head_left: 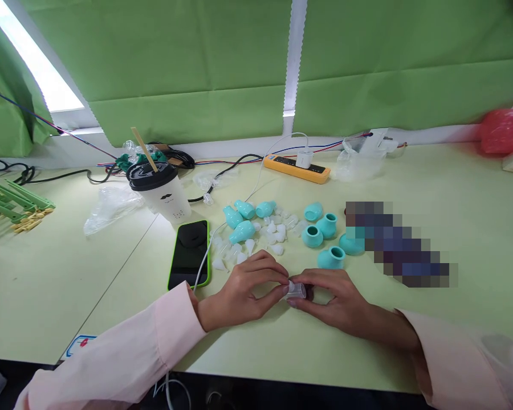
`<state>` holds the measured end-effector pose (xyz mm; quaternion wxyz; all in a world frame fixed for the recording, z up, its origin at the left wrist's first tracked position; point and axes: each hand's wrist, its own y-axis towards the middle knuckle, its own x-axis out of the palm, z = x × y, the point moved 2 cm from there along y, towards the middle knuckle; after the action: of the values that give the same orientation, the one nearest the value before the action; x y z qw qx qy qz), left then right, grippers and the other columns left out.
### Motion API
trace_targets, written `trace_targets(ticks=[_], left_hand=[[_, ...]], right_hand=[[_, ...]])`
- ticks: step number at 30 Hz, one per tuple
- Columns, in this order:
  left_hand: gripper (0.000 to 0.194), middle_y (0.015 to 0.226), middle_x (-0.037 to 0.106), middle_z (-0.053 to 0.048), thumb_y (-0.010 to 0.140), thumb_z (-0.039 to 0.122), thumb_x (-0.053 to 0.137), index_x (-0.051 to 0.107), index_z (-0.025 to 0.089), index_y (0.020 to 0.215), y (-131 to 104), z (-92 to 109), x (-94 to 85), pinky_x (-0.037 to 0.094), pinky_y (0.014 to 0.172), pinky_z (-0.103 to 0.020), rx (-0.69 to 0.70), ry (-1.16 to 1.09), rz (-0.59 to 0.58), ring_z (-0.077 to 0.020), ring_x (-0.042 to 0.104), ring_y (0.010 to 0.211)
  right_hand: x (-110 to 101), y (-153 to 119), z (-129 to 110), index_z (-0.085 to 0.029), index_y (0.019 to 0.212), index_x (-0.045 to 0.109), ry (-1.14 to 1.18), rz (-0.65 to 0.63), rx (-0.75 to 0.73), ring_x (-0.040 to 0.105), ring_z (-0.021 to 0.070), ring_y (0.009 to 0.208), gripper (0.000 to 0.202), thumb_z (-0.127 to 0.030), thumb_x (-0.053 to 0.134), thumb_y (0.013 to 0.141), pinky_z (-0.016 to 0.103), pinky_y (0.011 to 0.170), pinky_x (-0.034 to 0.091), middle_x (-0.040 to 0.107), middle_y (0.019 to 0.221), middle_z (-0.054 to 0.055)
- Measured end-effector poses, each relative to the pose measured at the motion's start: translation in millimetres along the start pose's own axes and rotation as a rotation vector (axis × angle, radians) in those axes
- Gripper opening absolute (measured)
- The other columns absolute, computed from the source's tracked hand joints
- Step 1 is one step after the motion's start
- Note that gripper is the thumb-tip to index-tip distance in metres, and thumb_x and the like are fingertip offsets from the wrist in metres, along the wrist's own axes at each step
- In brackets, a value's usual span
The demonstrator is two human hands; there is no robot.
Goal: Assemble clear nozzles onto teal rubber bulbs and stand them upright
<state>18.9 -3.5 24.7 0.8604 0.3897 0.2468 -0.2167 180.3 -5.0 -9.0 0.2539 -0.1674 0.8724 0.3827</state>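
Green fabric (188, 62) filled the top of the frame, hanging behind a pale green table (410, 341) that took up the rest. Left of centre stood a white paper cup (165, 193) with a black lid and a wooden stick, and just below it lay a black phone in a lime-green case (189, 253). An orange power strip (297, 168) sat toward the upper middle, with a white charger plugged in. Teal rubber bulbs (325, 233) and small translucent white tips (265, 239) were scattered across the centre. In the lower middle, both hands met over a small clear plastic cap (296, 291), held just above the table. The left hand (243, 293) had its thumb and fingertips pinched together on the cap's left end; the right hand (333, 299) closed its fingers around the cap's other end and a dark piece, too hidden to make out.
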Motion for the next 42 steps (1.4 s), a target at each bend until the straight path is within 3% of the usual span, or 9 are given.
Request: trace_targets(ticks=[4, 11, 17, 21, 26, 30, 36, 40, 42], left_hand=[[0.008, 0.073, 0.059, -0.008, 0.075, 0.011, 0.051, 0.059, 0.011, 0.076, -2, 0, 0.1, 0.046, 0.064, -0.030, 0.006, 0.043, -0.034, -0.0144, 0.049, 0.072], [0.014, 0.077, 0.060, -0.009, 0.077, 0.009, 0.048, 0.059, 0.011, 0.085, -5, 1, -0.2, 0.046, 0.066, -0.032, 0.142, 0.161, -0.051, -0.0155, 0.051, 0.075], [0.013, 0.073, 0.059, -0.010, 0.074, 0.010, 0.051, 0.061, 0.009, 0.081, -2, 1, -0.9, 0.047, 0.061, -0.030, 0.005, 0.010, -0.012, -0.0150, 0.051, 0.070], [0.023, 0.076, 0.059, -0.009, 0.073, 0.009, 0.048, 0.058, 0.010, 0.094, -3, 4, -2.0, 0.046, 0.063, -0.031, -0.021, -0.002, 0.030, -0.0151, 0.051, 0.070], [0.030, 0.086, 0.053, -0.010, 0.073, 0.007, 0.044, 0.057, 0.012, 0.099, -5, 5, -3.0, 0.045, 0.071, -0.034, -0.030, 0.082, -0.031, -0.0172, 0.048, 0.081], [0.031, 0.089, 0.049, -0.010, 0.072, 0.004, 0.042, 0.056, 0.012, 0.098, -9, 4, -0.5, 0.043, 0.073, -0.035, 0.035, 0.194, -0.082, -0.0178, 0.044, 0.084], [0.042, 0.093, 0.046, -0.013, 0.067, 0.002, 0.043, 0.045, 0.008, 0.109, -16, 2, 4.8, 0.042, 0.073, -0.039, 0.238, 0.321, -0.127, -0.0210, 0.040, 0.087], [0.042, 0.102, 0.044, -0.015, 0.071, 0.009, 0.047, 0.041, 0.008, 0.113, -14, 0, 6.7, 0.039, 0.082, -0.042, 0.139, 0.352, -0.182, -0.0238, 0.037, 0.096], [0.043, 0.105, 0.043, -0.014, 0.075, 0.016, 0.049, 0.039, 0.011, 0.116, -12, 0, 6.1, 0.037, 0.085, -0.042, 0.059, 0.336, -0.156, -0.0231, 0.036, 0.098]], right_hand=[[0, -1, 0, -0.017, 0.084, 0.058, -0.019, 0.003, 0.000, 0.056, 0.0112, 0.054, 0.017, -0.027, 0.061, 0.070, 0.022, 0.050, 0.046, 0.062, 0.062, 0.001], [0, -2, 4, -0.019, 0.082, 0.058, -0.028, 0.041, 0.007, 0.058, 0.0121, 0.056, 0.017, -0.027, 0.063, 0.068, 0.022, 0.051, 0.047, 0.063, 0.063, 0.000], [-1, -1, 1, -0.018, 0.081, 0.057, -0.022, 0.042, 0.019, 0.056, 0.0117, 0.054, 0.017, -0.026, 0.064, 0.068, 0.022, 0.050, 0.046, 0.063, 0.063, 0.001], [-1, 0, 0, -0.019, 0.081, 0.057, -0.015, 0.072, 0.024, 0.058, 0.0126, 0.056, 0.018, -0.025, 0.065, 0.067, 0.023, 0.052, 0.047, 0.063, 0.062, 0.000], [-1, 0, 1, -0.019, 0.081, 0.057, -0.037, 0.091, 0.028, 0.059, 0.0128, 0.055, 0.016, -0.024, 0.065, 0.067, 0.023, 0.051, 0.047, 0.063, 0.061, 0.000], [-2, -1, 0, -0.019, 0.080, 0.057, -0.062, 0.103, 0.008, 0.059, 0.0130, 0.056, 0.015, -0.024, 0.064, 0.068, 0.022, 0.050, 0.046, 0.062, 0.058, -0.001], [-3, -1, -4, -0.018, 0.081, 0.057, -0.050, 0.094, -0.035, 0.054, 0.0107, 0.050, 0.014, -0.023, 0.063, 0.069, 0.021, 0.048, 0.044, 0.060, 0.058, -0.001], [-3, 1, -2, -0.019, 0.079, 0.058, -0.062, 0.143, 0.027, 0.057, 0.0112, 0.052, 0.013, -0.021, 0.064, 0.068, 0.021, 0.049, 0.046, 0.062, 0.060, -0.001], [-3, 2, -1, -0.019, 0.080, 0.058, -0.058, 0.193, 0.037, 0.058, 0.0118, 0.054, 0.014, -0.021, 0.064, 0.067, 0.021, 0.051, 0.047, 0.063, 0.061, -0.001]])
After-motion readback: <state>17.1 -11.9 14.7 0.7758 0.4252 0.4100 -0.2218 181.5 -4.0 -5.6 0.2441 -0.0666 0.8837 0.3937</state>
